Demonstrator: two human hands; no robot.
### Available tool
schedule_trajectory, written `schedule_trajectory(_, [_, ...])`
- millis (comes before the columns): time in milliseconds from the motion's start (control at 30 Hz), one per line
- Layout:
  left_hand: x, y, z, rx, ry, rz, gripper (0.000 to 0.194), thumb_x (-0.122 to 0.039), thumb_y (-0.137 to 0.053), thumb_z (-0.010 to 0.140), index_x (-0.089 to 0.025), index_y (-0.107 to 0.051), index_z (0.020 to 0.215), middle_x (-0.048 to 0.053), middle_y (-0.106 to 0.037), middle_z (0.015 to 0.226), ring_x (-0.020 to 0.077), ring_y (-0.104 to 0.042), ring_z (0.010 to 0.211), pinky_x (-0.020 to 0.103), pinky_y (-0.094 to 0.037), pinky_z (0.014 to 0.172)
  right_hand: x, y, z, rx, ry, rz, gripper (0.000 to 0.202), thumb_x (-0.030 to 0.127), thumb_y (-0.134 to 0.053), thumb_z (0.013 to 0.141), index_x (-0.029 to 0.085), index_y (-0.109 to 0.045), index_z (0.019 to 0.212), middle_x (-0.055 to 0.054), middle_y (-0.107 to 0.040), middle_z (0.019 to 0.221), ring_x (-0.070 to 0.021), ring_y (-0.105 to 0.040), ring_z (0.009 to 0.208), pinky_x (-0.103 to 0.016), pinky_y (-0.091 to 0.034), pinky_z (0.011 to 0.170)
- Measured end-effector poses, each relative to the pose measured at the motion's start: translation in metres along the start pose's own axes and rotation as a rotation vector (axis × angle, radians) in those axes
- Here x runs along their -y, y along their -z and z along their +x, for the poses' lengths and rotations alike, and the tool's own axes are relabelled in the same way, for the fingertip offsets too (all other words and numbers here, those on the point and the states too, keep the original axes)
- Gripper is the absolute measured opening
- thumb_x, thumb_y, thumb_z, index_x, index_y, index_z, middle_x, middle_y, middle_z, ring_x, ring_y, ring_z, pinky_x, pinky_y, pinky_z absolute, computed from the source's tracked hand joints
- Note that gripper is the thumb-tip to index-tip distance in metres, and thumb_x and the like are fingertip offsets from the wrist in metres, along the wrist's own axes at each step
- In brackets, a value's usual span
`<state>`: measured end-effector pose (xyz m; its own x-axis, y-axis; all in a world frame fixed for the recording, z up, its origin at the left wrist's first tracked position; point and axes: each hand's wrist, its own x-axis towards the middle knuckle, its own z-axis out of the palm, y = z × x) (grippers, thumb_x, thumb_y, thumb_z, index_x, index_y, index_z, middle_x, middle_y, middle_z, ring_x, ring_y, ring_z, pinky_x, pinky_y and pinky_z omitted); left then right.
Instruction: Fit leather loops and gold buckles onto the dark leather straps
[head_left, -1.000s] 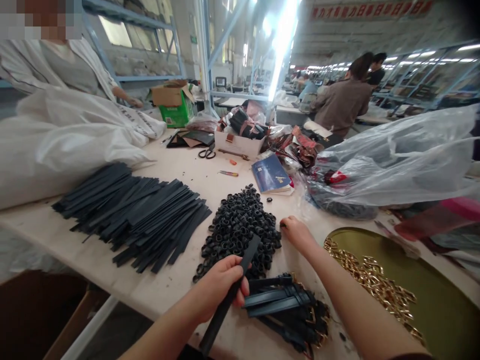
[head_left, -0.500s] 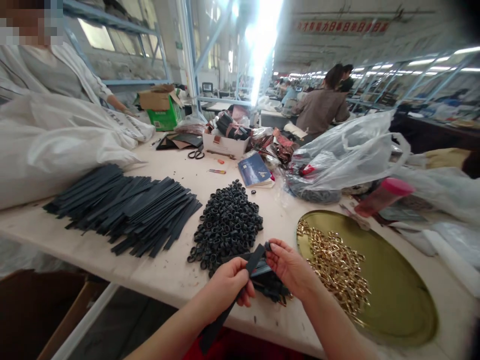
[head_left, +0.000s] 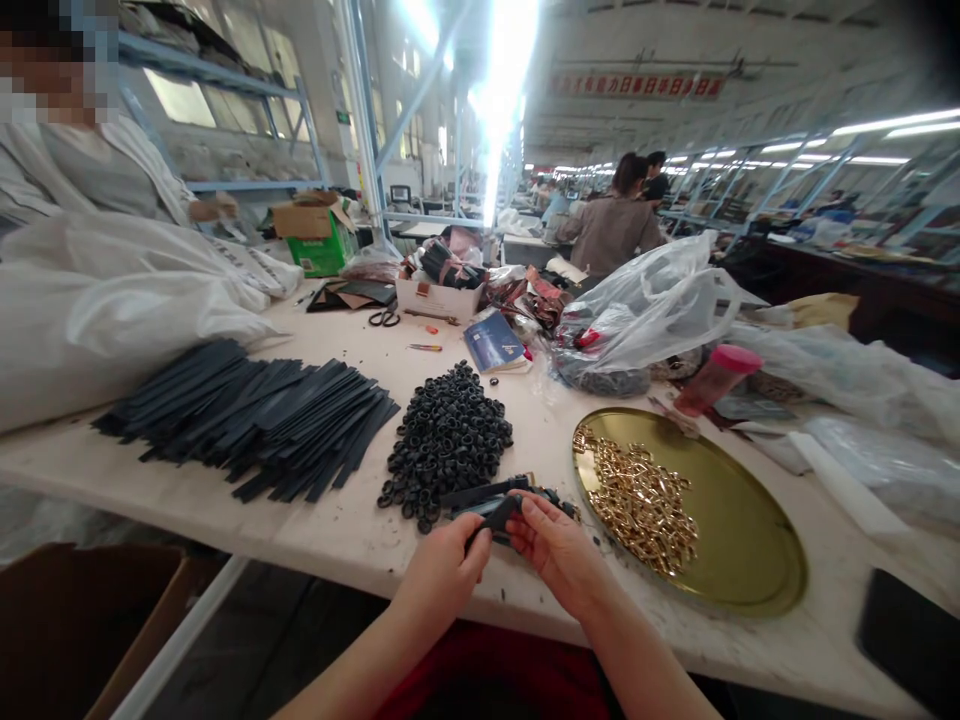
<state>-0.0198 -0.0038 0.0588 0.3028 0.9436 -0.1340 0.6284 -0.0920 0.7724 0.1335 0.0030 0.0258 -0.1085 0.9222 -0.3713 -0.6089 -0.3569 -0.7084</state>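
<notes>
My left hand (head_left: 448,562) is closed around a black strap (head_left: 496,516), whose upper end points to the right. My right hand (head_left: 561,548) pinches at that end with thumb and fingers. The small black loop it held a moment ago is mostly covered by the fingertips; whether it is around the strap I cannot tell. Just beyond my hands lies a bundle of black straps (head_left: 480,493) with some gold metal showing at its ends. A heap of small black loops (head_left: 450,440) sits behind it.
Flat black strips (head_left: 255,420) are piled on the left beside a white sack (head_left: 112,300). On the right, a gold oval tray (head_left: 750,540) holds gold metal clasps (head_left: 645,510). Farther back are scissors (head_left: 385,318), a blue booklet (head_left: 495,342), a pink-lidded bottle (head_left: 716,380) and a plastic bag (head_left: 652,310).
My hands have come closer together, and my right fingers with the loop have met the strap's end. The strap lies lower, and the view has turned slightly right.
</notes>
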Motion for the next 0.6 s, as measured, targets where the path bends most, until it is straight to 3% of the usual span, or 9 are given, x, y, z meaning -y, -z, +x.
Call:
schedule_trajectory(100, [0.002,0.000,-0.002,-0.007,-0.021,0.070,0.026,-0.028,-0.035,0.084,-0.019,-0.057,0.075,0.001,-0.059,0.061,0.0141,-0.054,0.058,0.021,-0.032,0.054,-0.007,0.002,-0.002,-0.034,0.035,-0.059,0.029,0.032,-0.073,0.063,0.019,-0.065,0.088,-0.001,-0.069,0.081,-0.0083,-0.058,0.062,-0.019,-0.043,0.058])
schedule_trajectory(233, [0.004,0.001,-0.002,0.061,-0.066,0.071,0.025,-0.029,-0.036,0.084,-0.019,-0.059,0.081,0.004,-0.065,0.078,0.0170,-0.057,0.071,0.023,-0.036,0.061,-0.011,-0.001,-0.007,0.029,0.126,-0.276,0.024,0.033,-0.072,0.064,0.018,-0.065,0.081,0.000,-0.067,0.078,-0.0124,-0.056,0.071,-0.024,-0.041,0.069])
schedule_trajectory(433, [0.001,-0.004,0.007,0.059,0.042,-0.076,0.035,-0.041,-0.029,0.086,-0.018,-0.045,0.106,0.004,-0.064,0.076,0.0188,-0.058,0.068,0.026,-0.038,0.061,-0.017,-0.008,-0.013,0.123,0.121,-0.371,0.024,0.033,-0.066,0.070,0.019,-0.063,0.088,0.001,-0.062,0.077,-0.0128,-0.053,0.071,-0.024,-0.040,0.067])
schedule_trajectory(533, [0.007,-0.007,0.019,0.082,-0.004,-0.165,0.030,-0.041,-0.030,0.085,-0.019,-0.049,0.093,0.001,-0.059,0.069,0.0166,-0.054,0.065,0.024,-0.036,0.058,-0.002,0.008,-0.001,0.168,0.184,-0.708,0.027,0.035,-0.057,0.077,0.017,-0.059,0.098,0.000,-0.062,0.076,-0.0132,-0.055,0.067,-0.023,-0.041,0.060])
schedule_trajectory(600, [0.014,-0.009,0.028,0.101,0.014,-0.220,0.030,-0.043,-0.030,0.085,-0.019,-0.047,0.078,-0.003,-0.050,0.058,0.0138,-0.048,0.055,0.022,-0.032,0.051,0.022,0.030,0.018,0.006,0.360,-1.147,0.024,0.033,-0.047,0.082,0.016,-0.057,0.096,-0.002,-0.063,0.077,-0.0142,-0.057,0.069,-0.024,-0.042,0.060])
